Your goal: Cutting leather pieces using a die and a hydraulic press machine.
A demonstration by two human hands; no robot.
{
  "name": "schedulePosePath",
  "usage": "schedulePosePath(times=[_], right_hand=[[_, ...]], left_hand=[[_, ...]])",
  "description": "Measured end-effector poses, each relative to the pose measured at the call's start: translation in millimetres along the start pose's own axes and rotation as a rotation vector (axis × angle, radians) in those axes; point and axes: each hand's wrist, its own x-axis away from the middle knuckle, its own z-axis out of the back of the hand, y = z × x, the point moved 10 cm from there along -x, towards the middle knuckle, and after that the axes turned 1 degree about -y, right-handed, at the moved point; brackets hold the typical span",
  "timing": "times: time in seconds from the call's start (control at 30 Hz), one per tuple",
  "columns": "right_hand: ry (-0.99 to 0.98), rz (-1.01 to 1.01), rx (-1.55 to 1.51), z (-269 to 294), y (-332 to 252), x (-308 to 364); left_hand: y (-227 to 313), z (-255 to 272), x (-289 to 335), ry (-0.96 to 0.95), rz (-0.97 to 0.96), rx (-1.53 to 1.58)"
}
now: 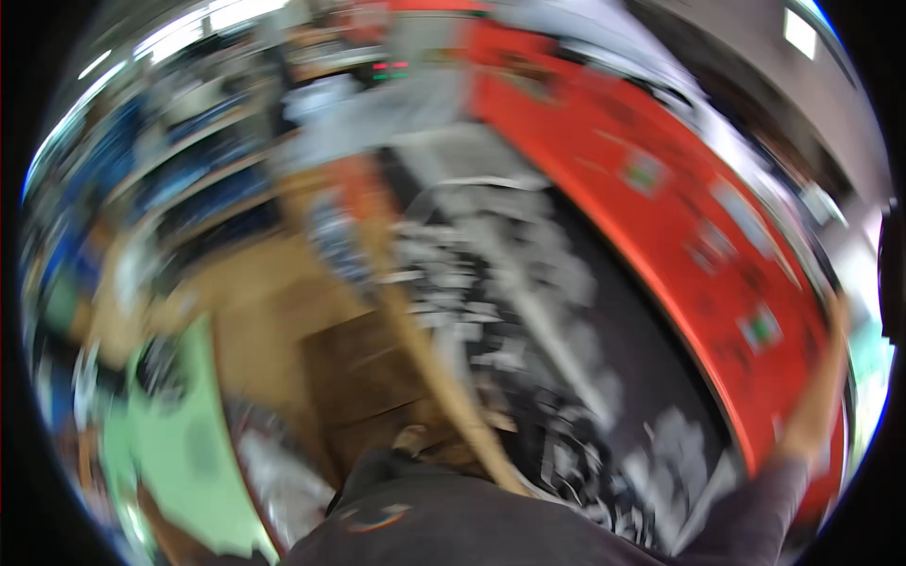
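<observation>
Motion blur smears the whole view. At the far right my right arm reaches up along the end of a long red machine beam [661, 236]; my right hand [838, 316] is at or near its outer edge, and its fingers are too blurred to read. My left hand [151, 505] is low at the left, nearest a light green tabletop [193, 434]. Whether it touches that top cannot be made out. Below the red beam runs a dark bed [618, 302] with many scattered white and grey cut pieces [453, 292] on it.
A pale wooden rail [434, 363] edges the dark bed. Brown sheets [363, 368] lie on the floor by my feet. Clear plastic wrapping [288, 472] is beside the green table. Shelves with blue stacks [203, 174] stand at the back left.
</observation>
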Motion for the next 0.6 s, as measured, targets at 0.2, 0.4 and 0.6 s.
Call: schedulePosePath(times=[0.2, 0.4, 0.6], right_hand=[[0.539, -0.339, 0.254, 20.5, 25.2, 31.7], [0.437, -0.886, 0.452, 111.4, 222.0, 207.6], [0.168, -0.873, 0.332, 76.5, 235.3, 210.2]], left_hand=[[217.4, -204.3, 1.1, -0.46, -0.174, 0.288], [250.6, -250.3, -44.0, -0.653, 0.002, 0.568], [200.7, -158.7, -67.8, -0.502, 0.334, 0.865]])
